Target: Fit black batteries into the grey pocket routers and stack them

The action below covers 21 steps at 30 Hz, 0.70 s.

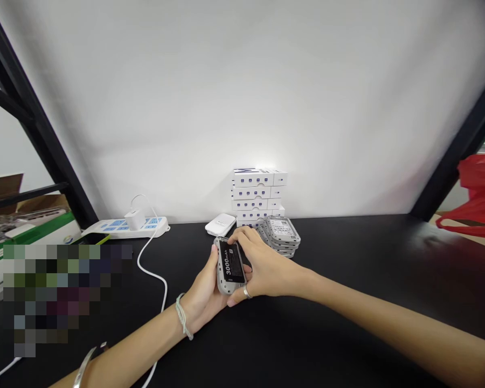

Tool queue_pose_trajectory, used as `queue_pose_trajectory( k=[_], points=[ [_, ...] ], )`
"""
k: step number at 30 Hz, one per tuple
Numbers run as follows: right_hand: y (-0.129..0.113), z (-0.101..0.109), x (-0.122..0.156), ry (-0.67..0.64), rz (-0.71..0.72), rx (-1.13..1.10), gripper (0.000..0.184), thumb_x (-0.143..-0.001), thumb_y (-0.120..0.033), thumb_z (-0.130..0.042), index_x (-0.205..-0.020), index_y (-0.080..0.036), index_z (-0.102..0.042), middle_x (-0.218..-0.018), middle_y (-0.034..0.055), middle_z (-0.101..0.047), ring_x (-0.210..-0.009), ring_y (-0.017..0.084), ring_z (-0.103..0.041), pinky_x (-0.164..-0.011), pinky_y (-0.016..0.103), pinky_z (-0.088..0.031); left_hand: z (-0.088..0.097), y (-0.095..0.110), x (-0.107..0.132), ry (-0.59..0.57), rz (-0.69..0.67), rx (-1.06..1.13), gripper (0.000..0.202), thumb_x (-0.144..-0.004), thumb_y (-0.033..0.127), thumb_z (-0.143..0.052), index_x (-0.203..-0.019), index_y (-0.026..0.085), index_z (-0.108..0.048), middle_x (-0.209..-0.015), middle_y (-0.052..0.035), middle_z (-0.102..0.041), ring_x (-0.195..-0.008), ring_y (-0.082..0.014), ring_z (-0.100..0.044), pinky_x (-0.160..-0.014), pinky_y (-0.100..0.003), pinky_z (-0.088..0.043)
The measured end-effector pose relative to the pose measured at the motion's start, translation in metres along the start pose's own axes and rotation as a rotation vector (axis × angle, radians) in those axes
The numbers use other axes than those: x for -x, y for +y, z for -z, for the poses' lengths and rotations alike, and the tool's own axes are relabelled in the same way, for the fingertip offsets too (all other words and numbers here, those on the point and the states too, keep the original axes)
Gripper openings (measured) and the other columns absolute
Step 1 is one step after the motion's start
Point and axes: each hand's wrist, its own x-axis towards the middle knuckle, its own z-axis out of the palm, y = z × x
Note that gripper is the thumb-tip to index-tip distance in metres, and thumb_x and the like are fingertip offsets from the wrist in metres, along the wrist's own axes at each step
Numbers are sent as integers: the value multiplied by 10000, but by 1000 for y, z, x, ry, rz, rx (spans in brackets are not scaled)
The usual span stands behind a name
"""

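My left hand (206, 293) cradles a light grey handheld device casing (223, 277) from below and the left, with the thumb along its edge. The back of the casing is uncovered and shows a black battery (234, 262) marked "3000mAh". Over the right side of the casing curves my right hand (258, 264), its fingertips at the top end of the battery and its thumb by the lower end. Part of the battery's right edge is hidden by those fingers. Just behind the hands lies a stack of similar grey casings (285, 229), the top one showing a white label.
White boxes (253, 193) are stacked against the wall, beside white flat devices (220, 224). A power strip (117, 229) with a charger (134, 219) stands left, its white cable (164, 285) crossing the black table (347, 334). A red bag (480, 194) hangs at far right.
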Motion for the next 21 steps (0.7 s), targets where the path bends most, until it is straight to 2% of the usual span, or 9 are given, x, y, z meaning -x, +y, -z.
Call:
queue_pose_trajectory(
  k=[4,9,12,15,17,18,21],
  points=[
    [0,0,1,17,17,3,927,-458,-646,-696,-1169,-180,-326,-1178,48,-266,-1061,90,-315,-931,266,-426,3,-3,0,-20,-2,27,546,-723,629,-421,-1145,295,-513,-1099,-22,-616,-964,-141,-600,-673,-150,-501],
    [3,2,0,3,23,2,954,-409,-676,-696,-1116,-161,-316,-1131,53,-278,-1000,81,-321,-848,231,-441,4,-4,3,-25,-6,16,533,-722,617,-453,-1160,316,-495,-1123,-5,-605,-1049,-155,-568,-807,-188,-516],
    [1,0,-3,9,-6,32,984,-340,-689,-707,-1038,-116,-315,-1094,67,-286,-955,75,-311,-806,221,-441,2,-4,4,-28,-10,15,522,-715,615,-477,-1153,331,-495,-1092,4,-620,-1026,-141,-578,-804,-185,-515],
    [-2,-4,-2,83,-44,76,986,-290,-638,-745,-990,-91,-317,-1080,78,-295,-946,79,-308,-803,224,-439,2,-4,3,15,-14,33,493,-724,595,-482,-1108,291,-538,-992,-10,-654,-875,-110,-611,-724,-166,-509],
    [-4,-4,-1,133,-66,84,904,-347,-564,-765,-973,-86,-323,-1072,81,-320,-947,83,-327,-792,213,-440,4,-4,1,35,-26,57,466,-747,580,-435,-1038,249,-584,-944,-24,-664,-760,-95,-610,-657,-171,-496],
    [-5,-1,0,130,-75,61,820,-425,-524,-754,-970,-88,-323,-1053,77,-348,-927,74,-351,-764,196,-442,5,-3,-1,32,-35,83,448,-759,567,-412,-1009,244,-596,-958,-22,-661,-758,-96,-611,-662,-183,-498],
    [-1,15,-2,-25,-60,-157,523,-692,-399,-609,-1017,-120,-309,-956,41,-453,-790,22,-437,-648,133,-438,7,-3,-4,-6,-40,153,425,-772,548,-387,-1015,260,-583,-1055,-15,-631,-894,-148,-621,-808,-263,-508]
  ],
)
